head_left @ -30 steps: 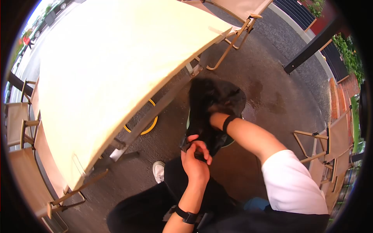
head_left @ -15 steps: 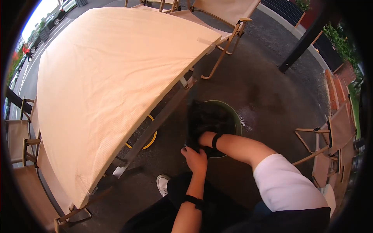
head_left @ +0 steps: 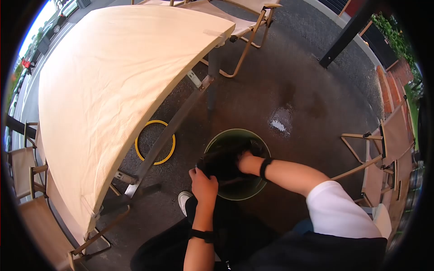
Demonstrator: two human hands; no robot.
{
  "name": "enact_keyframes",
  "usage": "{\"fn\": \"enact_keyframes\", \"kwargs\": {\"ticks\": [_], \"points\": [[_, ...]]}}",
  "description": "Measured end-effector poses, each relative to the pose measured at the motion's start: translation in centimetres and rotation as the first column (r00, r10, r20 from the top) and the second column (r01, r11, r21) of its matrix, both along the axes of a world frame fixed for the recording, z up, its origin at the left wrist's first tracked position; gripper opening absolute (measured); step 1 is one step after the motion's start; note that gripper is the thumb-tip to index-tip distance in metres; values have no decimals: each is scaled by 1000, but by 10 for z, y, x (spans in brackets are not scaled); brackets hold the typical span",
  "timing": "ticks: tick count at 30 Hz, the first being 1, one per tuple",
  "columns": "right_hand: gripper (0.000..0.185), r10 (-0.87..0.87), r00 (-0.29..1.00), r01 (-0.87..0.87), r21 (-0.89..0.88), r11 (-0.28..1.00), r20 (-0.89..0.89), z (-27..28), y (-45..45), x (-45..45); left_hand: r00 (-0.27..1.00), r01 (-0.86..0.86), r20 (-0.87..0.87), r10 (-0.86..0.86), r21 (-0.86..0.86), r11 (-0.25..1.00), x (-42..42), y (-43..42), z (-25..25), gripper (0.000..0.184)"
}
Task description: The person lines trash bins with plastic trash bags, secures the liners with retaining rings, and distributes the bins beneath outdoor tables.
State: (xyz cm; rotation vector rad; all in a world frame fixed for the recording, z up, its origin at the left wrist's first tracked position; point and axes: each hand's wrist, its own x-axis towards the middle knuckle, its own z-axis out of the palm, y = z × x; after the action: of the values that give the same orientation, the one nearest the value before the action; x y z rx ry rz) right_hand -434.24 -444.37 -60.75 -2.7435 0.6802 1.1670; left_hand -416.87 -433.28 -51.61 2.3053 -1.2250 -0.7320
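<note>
A round green bin [head_left: 266, 186] stands on the ground in front of me, its top open. Loose black material [head_left: 221, 163], like a bag or cloth, lies across its mouth and into it. At the bin's left rim, my left hand [head_left: 204, 184] is closed, pinching the edge of that material. My right hand [head_left: 247, 162] reaches into the bin from the right and touches the black material. Its fingers are mostly lost in the dark and blurred, so their hold is hidden.
Left of the bin is a table [head_left: 108, 77] with a pale cloth cover and a metal bar beneath. A yellow ring [head_left: 173, 147] lies on the ground under its edge. Folding chairs [head_left: 393, 140] stand around. A wet patch [head_left: 278, 125] shows beyond the bin.
The bin now sits lower and further left in view, and the yellow ring shows fully. The black material, raised above the far rim before, has dropped into the bin. My hands are further apart.
</note>
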Motion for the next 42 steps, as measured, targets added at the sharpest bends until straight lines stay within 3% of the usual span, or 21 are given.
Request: {"fn": "enact_keyframes", "kwargs": {"ticks": [2,5,7,9,11,12,15,16,17,18,19,22,25,26,31,34,35,37,38,40,42], "points": [[37,10,998,0,150,989,-66,-58,-4,4,999,-29,-18,28,-14,999,4,-1,11,42],[30,97,995,-96,89,991,-14,-55,2,7,994,-100,28,110,-242,965,16,-1,1,35],[26,-17,991,41,190,981,-131,2,-5,28,944,-285,-241,227,-242,927,31,-1,-15,28],[24,-121,983,148,200,969,-141,61,-5,31,767,-471,-535,355,-93,877,44,-7,-10,22],[23,-217,976,218,165,962,-26,97,3,8,431,-563,-747,507,217,798,59,-9,18,16],[19,-240,960,229,86,970,147,104,8,-10,344,-580,-801,490,229,782,68,-6,9,18],[15,-266,846,331,-63,941,463,124,18,-43,364,-672,-755,546,193,715,79,-3,-7,29],[15,-271,803,376,-99,921,531,127,19,-49,452,-633,-706,545,177,754,83,-2,-9,42],[16,-274,807,384,-112,917,523,125,18,-52,777,-554,-440,449,-140,821,79,-2,-14,43],[18,-281,811,392,-120,912,514,122,19,-54,939,-333,-53,340,-388,859,71,-3,-15,45],[19,-288,814,399,-126,908,504,120,22,-55,899,-22,367,240,-510,860,62,-4,-8,46],[22,-418,826,464,-35,885,377,122,27,-49,847,396,510,-149,-417,818,39,-20,37,43],[26,-480,842,504,-43,862,248,144,24,-44,920,338,284,-270,-226,914,41,-21,-5,28],[27,-452,823,512,-106,852,345,149,21,-45,977,208,90,-195,-171,963,41,-20,-10,15],[36,-99,626,537,-336,774,773,151,-20,-45,986,147,111,-121,-269,952,52,-30,-5,14],[44,-230,506,569,-122,813,831,127,-47,-40,995,-35,79,60,-284,958,51,-46,-4,16],[46,-394,503,600,17,800,769,118,-54,-42,994,-11,100,36,-238,971,51,-45,-15,16],[52,-676,477,660,278,698,562,106,-63,-45,990,31,142,-11,-141,990,52,-39,-38,16],[59,-807,432,703,410,581,401,108,-67,-49,998,8,61,-6,-32,999,55,-35,-42,16],[58,-864,271,666,565,487,425,70,-67,-74,994,-12,-100,31,189,982,57,-28,-42,19],[46,-882,131,612,663,432,453,57,-59,-90,997,6,76,3,-121,993,66,-13,-63,24]]}}
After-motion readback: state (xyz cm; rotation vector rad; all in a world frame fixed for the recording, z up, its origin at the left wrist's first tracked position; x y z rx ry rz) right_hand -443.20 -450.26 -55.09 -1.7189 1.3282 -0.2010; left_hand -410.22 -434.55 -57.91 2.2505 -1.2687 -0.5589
